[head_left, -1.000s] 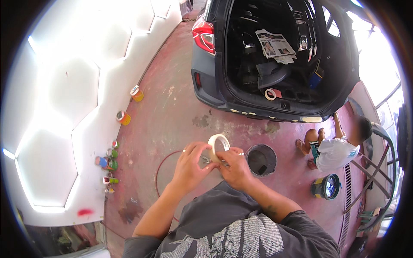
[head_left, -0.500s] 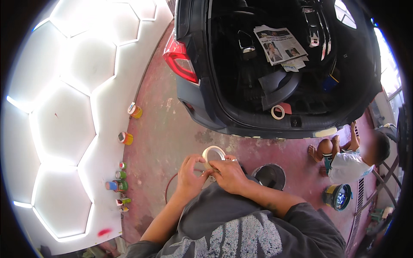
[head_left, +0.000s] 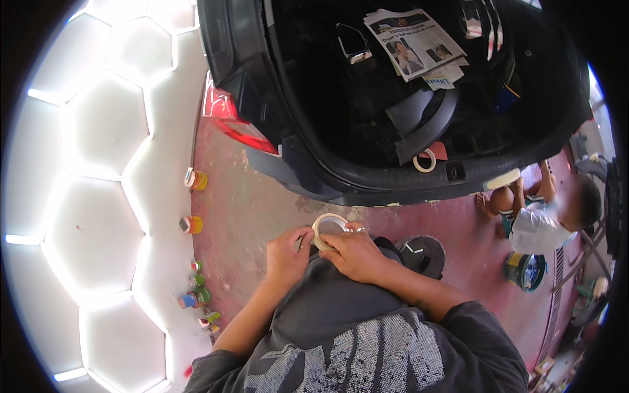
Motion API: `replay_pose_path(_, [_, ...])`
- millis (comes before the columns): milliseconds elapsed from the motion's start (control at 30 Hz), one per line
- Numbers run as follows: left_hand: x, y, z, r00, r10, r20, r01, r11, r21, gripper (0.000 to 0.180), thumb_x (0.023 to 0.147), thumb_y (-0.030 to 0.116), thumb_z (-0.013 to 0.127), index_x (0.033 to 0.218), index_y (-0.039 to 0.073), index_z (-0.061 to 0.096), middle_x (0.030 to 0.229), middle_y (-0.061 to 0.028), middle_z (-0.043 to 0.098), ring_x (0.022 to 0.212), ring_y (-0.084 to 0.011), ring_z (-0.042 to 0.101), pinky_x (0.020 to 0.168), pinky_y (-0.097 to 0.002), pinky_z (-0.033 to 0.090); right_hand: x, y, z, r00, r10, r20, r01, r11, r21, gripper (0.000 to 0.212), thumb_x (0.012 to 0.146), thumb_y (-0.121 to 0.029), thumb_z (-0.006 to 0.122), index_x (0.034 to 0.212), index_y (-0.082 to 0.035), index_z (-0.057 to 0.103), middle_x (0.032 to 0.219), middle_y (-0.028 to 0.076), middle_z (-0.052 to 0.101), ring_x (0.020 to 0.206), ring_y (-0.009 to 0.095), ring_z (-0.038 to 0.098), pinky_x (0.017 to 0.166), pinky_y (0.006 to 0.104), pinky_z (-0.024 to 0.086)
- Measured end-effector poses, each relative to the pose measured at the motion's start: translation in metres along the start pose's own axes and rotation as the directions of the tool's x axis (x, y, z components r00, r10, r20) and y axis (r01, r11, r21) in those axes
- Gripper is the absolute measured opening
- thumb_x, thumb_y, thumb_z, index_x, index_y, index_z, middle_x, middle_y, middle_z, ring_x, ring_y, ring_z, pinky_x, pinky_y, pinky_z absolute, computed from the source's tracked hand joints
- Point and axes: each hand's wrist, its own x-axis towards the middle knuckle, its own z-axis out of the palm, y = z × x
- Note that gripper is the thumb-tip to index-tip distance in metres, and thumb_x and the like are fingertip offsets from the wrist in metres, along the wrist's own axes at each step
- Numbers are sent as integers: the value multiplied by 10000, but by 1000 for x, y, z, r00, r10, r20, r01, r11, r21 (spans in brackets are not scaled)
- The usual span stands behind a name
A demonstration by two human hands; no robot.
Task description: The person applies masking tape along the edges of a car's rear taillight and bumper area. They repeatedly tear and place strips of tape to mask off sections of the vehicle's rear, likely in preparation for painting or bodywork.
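Observation:
A roll of cream masking tape [head_left: 317, 237] is held in front of my waist, its ring tilted. My right hand [head_left: 359, 257] wraps its fingers and thumb round the near right side of the ring. Beside the roll's left edge my left hand [head_left: 288, 254] is closed in a pinch, thumb and forefinger against the tape. Whether a loose tape end lies between those fingertips is too small to tell. Beyond my hands stands a dark car with its rear open [head_left: 308, 180]. A second tape roll [head_left: 415, 164] lies at the cargo opening's edge next to a reddish piece.
Newspapers [head_left: 422, 49] and a curved grey trim piece [head_left: 429, 121] lie inside the car. A person in a white shirt [head_left: 540, 228] crouches at the bumper's right, near a dark bucket [head_left: 514, 270]. Paint cans [head_left: 192, 224] line the lit hexagon-patterned wall [head_left: 98, 229]. A black round stool [head_left: 426, 255] stands behind my right hand.
My view has shifted, bringing the car closer and leftward in the picture. My left hand has drawn slightly away from my right; the tape roll stays between them.

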Motion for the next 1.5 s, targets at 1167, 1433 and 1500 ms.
replay_pose_path(1167, [78, -7, -48, 954, -140, -266, 17, 909, -416, 87, 994, 21, 866, 1019, -2, 786, 949, -74, 809, 863, -131, 727, 843, -296, 569, 72, 138, -23, 375, 638, -673, -264, 769, 582, 226, 1124, -244, 682, 1326, -161, 741, 868, 49, 723, 774, 158, 681, 721, 360, 540])
replay_pose_path(1433, [107, -10, -39, 836, 536, -119, -421, 765, 487, 131, 882, 32, 893, 990, 82, 840, 1078, -43, 856, 1066, -241, 792, 932, -400, 576, 116, 63, -21, 868, 488, -95, -159, 453, 877, 338, 1076, -394, 807, 1087, -56, 801, 958, -36, 681, 872, 68, 574, 768, 273, 464])
replay_pose_path(1500, [111, -6, -33, 802, 595, -50, -452, 660, 600, 144, 875, 79, 898, 1005, 100, 840, 1093, 11, 853, 1078, -221, 775, 906, -420, 546, 142, 46, -17, 873, 485, -50, -198, 445, 873, 362, 1064, -398, 821, 1067, -36, 807, 957, -23, 702, 859, 73, 569, 777, 276, 468])
